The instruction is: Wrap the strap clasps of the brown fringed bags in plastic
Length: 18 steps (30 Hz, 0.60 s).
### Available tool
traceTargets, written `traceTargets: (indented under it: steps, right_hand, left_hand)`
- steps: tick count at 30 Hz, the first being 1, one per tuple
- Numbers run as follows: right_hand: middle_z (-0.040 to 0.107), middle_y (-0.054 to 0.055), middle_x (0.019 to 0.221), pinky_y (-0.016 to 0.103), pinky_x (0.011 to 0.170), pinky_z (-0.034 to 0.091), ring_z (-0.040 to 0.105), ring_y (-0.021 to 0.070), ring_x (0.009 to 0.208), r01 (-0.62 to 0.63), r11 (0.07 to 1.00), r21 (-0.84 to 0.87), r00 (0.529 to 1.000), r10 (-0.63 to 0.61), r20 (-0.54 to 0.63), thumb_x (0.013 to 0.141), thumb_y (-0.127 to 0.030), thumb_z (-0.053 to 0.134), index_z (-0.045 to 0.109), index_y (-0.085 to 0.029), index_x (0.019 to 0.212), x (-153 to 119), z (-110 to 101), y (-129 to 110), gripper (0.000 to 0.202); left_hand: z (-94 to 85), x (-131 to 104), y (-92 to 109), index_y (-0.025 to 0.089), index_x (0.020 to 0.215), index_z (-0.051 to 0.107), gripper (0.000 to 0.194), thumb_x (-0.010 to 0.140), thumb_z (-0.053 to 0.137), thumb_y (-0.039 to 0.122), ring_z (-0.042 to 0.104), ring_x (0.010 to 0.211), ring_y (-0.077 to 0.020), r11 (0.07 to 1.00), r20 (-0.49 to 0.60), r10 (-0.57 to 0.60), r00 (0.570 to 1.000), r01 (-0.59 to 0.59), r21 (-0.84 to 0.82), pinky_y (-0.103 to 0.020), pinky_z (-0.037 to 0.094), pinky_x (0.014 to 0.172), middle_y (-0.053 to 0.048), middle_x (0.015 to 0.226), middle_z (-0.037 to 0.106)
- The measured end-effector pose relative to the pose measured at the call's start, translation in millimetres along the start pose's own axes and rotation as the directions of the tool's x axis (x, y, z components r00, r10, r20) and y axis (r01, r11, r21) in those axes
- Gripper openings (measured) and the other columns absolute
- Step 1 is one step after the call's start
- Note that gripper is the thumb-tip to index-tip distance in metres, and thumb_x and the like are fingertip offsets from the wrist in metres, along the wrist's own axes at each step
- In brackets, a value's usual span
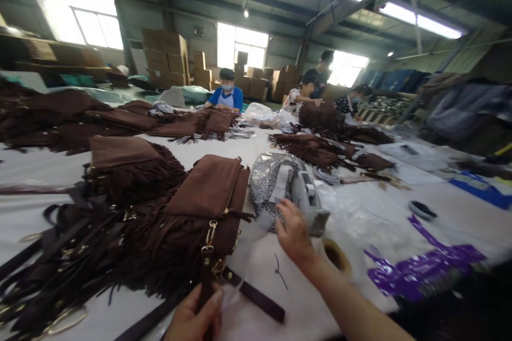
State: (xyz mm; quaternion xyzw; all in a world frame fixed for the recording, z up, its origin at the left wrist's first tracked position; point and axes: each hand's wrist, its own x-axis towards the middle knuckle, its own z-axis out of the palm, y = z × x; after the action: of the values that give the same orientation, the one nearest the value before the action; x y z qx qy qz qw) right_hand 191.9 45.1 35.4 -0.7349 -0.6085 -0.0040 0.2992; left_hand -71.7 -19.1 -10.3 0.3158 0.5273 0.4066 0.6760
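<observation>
In the head view, my left hand (196,315) grips a dark brown strap (206,270) between thumb and fingers. The strap hangs by a gold clasp from a brown fringed handbag (206,186) lying on the table. My right hand (296,234) reaches over the table with fingers apart, close to a grey tape dispenser (307,194). Left of the dispenser lies a silver-and-black speckled bundle (264,170), with a white strip (282,183) on it just beyond my right fingertips. Whether those fingertips touch the strip or the bundle I cannot tell.
Another brown fringed bag (120,157) and a heap of dark straps (64,245) lie on the left. A tape roll (336,257) sits by my right wrist, with a purple plastic wrapper (428,272) farther right. Several people sit or stand across the table, among bag piles.
</observation>
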Motion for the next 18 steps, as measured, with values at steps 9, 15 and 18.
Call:
traceTargets:
  steps: [9,15,18]
  right_hand:
    - [0.053,0.016,0.137,0.056,0.102,0.034,0.039,0.0373,0.131,0.051,0.877,-0.477,0.993,-0.095,-0.069,0.09,-0.03,0.05,0.066,-0.018,0.116,-126,-70,81,0.033]
    - [0.053,0.008,0.139,0.058,0.099,0.035,0.033,0.0382,0.135,0.074,0.882,-0.465,0.99,-0.009,0.141,0.088,-0.037,0.048,0.074,-0.025,0.088,-103,-72,131,0.028]
    - [0.055,0.015,0.133,0.059,0.095,0.039,0.041,0.0401,0.127,0.026,0.893,-0.449,0.999,-0.005,0.046,0.082,-0.043,0.052,0.072,-0.019,0.09,-107,-64,136,0.032]
  left_hand:
    - [-3.8,-1,6,0.016,0.083,0.062,0.046,0.064,0.077,0.055,0.042,0.05,-0.0092,0.997,0.085,0.01,0.996,-0.016,0.07,-0.019,0.032,0.049,0.005,0.052,0.049]
    - [5.2,-14,18,0.014,0.082,0.061,0.045,0.063,0.079,0.051,0.04,0.049,-0.0075,0.999,0.082,0.031,0.996,-0.034,0.035,-0.019,0.032,0.046,0.005,0.054,0.048]
    - [5.4,-25,26,0.015,0.084,0.06,0.041,0.065,0.079,0.046,0.039,0.049,-0.0062,0.997,0.096,0.006,0.995,0.001,-0.073,-0.018,0.031,0.045,0.006,0.057,0.046]
